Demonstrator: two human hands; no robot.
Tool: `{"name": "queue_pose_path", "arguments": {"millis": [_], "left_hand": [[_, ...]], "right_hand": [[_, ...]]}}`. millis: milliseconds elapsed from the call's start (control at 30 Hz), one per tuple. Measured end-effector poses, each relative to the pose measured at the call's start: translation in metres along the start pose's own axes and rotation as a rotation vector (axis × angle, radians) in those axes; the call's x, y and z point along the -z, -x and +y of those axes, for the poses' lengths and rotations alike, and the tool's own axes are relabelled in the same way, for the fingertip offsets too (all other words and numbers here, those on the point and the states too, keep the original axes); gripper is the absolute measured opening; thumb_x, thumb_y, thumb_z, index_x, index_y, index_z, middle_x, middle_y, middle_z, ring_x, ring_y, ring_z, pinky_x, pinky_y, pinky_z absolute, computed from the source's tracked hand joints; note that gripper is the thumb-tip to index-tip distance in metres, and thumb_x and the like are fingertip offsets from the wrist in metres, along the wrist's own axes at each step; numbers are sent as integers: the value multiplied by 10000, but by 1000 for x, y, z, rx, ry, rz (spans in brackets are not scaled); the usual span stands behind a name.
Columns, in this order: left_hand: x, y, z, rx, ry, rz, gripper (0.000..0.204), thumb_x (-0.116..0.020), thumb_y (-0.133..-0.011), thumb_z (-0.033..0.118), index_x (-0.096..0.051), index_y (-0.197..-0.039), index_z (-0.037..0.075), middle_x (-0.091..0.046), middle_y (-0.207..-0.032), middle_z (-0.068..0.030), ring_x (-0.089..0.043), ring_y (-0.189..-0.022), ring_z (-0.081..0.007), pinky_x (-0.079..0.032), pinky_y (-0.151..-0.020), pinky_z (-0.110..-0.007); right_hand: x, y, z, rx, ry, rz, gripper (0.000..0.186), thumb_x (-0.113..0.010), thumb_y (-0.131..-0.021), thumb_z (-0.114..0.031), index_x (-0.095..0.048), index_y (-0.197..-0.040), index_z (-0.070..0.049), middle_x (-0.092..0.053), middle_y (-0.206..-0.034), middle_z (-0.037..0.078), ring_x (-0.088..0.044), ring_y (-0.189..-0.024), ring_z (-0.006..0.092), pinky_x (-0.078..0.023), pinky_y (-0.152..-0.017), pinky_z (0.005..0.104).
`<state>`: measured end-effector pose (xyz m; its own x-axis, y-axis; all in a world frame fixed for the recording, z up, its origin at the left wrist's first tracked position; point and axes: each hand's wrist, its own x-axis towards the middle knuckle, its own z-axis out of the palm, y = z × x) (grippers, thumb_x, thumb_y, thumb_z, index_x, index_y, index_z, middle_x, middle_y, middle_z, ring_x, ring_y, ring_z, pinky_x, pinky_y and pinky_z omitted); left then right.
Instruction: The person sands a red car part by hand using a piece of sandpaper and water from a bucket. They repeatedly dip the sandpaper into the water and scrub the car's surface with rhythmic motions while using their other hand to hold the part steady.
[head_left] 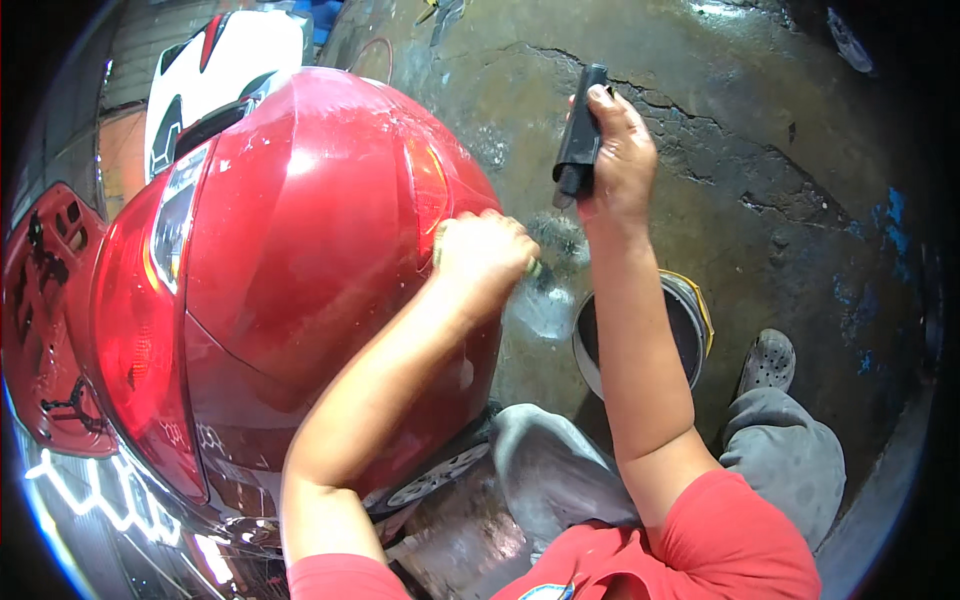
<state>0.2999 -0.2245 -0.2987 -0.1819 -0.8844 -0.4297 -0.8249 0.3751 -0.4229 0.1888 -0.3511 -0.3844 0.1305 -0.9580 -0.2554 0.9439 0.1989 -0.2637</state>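
Note:
My left hand (pixel 484 248) is closed against the rounded corner of a red car (pixel 330 210), just beside its red reflector (pixel 430 185). Bits of something yellow-green (pixel 438 243), a cloth or sponge, stick out around the fingers, but most of it is hidden under the palm. Held up off the car over the floor, my right hand (pixel 628 165) grips a long black block (pixel 580 130) with what looks like a dark sheet wrapped about it. The thumb lies on its upper end; the other fingers are mostly hidden behind.
A bucket (pixel 581 350) with a yellow handle stands on the wet, cracked floor (pixel 780 150) beneath my right forearm. Near my knee is the car's wheel (pixel 440 478). Further off are an open red panel (pixel 50 320) at left and a white car (pixel 235 60).

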Motion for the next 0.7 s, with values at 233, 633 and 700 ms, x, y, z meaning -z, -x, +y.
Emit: {"name": "queue_pose_path", "arguments": {"millis": [233, 633, 700], "left_hand": [[-94, -14, 179, -54, 1133, -75, 486, -774, -844, 372, -731, -1235, 86, -767, -1205, -165, -751, -1002, -402, -580, -881, -494], [66, 65, 5, 299, -52, -104, 699, -712, -960, 508, -600, -1444, 16, -540, -1582, -187, -436, -1527, -385, -270, -1271, -631], [78, 109, -33, 305, -381, -248, 799, -622, -1006, 587, -519, -1572, 33, -428, -1699, -149, -288, -1627, -353, -130, -1322, -627]], "right_hand": [[-25, 22, -39, -31, -109, -47, 394, -818, -988, -289, -628, -1209, -25, -669, -888, 36, -667, -688, 127, -607, -605, 314], [-5, 17, -34, -70, 13, -48, 388, -779, -1009, -343, -635, -1190, -31, -760, -1071, 105, -732, -860, 149, -596, -661, 264], [-17, 24, -22, -100, 23, -62, 378, -769, -1015, -343, -636, -1189, -35, -754, -1050, 97, -723, -843, 134, -588, -617, 268]]}}
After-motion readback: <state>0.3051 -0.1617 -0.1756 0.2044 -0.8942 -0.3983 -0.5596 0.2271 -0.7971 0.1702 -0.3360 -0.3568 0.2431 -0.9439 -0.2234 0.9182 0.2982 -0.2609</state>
